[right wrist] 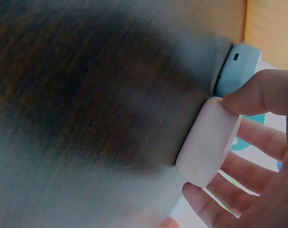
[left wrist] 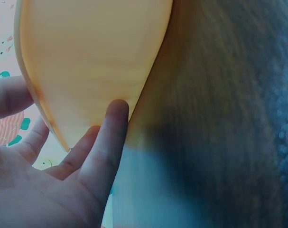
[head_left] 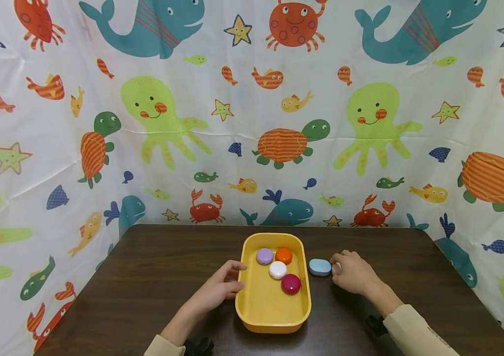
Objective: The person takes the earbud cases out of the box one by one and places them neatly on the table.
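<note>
My left hand (head_left: 221, 282) is at the left side of a yellow plastic tub (head_left: 274, 324). In the left wrist view its fairly straight fingers (left wrist: 116, 123) touch the tub's outer wall, spread up toward the rim. Inside the tub lie several glossy round pieces: a lilac one (head_left: 264, 256), an orange one (head_left: 283, 255), a white one (head_left: 277, 270) and a magenta one (head_left: 290, 284). My right hand (head_left: 352, 272) pinches a white rounded block (right wrist: 208, 142) between thumb and fingers, low at the table. Right beside it is a light blue rounded case (head_left: 320, 267) with a small dark slot.
The dark wood-grain table (head_left: 167, 252) carries the tub near its middle. A white curtain (head_left: 243, 109) printed with sea animals hangs behind and along both sides. A dark wrist strap (head_left: 375, 325) shows near the right sleeve.
</note>
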Motion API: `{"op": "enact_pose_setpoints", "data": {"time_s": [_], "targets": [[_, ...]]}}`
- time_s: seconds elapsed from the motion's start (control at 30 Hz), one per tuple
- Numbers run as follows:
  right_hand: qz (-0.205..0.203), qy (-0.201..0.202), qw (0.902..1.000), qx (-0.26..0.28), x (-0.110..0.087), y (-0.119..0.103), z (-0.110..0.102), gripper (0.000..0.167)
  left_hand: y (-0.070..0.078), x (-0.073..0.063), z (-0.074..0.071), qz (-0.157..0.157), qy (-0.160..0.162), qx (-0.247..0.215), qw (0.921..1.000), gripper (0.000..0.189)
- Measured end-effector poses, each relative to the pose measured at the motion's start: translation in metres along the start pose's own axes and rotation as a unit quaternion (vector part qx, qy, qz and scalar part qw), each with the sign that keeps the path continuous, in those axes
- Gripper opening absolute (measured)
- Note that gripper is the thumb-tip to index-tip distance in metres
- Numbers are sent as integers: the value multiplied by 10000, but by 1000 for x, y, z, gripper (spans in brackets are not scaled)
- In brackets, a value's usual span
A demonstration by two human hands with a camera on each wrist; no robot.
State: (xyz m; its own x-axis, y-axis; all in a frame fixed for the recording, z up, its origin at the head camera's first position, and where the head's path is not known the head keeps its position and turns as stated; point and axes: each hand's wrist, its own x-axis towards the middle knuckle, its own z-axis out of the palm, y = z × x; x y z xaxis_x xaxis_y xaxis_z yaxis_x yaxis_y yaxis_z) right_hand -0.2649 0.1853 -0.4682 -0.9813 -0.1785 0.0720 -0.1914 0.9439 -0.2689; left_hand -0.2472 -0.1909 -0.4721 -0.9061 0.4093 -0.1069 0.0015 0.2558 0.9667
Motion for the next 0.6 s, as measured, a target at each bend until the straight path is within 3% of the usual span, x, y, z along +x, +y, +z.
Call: {"op": "enact_pose_setpoints", "data": {"time_s": [0.6], "targets": [[-92,310,9993,173,1,-4,-6,19,0,-1,0,16,-20,-6,10000,42]]}}
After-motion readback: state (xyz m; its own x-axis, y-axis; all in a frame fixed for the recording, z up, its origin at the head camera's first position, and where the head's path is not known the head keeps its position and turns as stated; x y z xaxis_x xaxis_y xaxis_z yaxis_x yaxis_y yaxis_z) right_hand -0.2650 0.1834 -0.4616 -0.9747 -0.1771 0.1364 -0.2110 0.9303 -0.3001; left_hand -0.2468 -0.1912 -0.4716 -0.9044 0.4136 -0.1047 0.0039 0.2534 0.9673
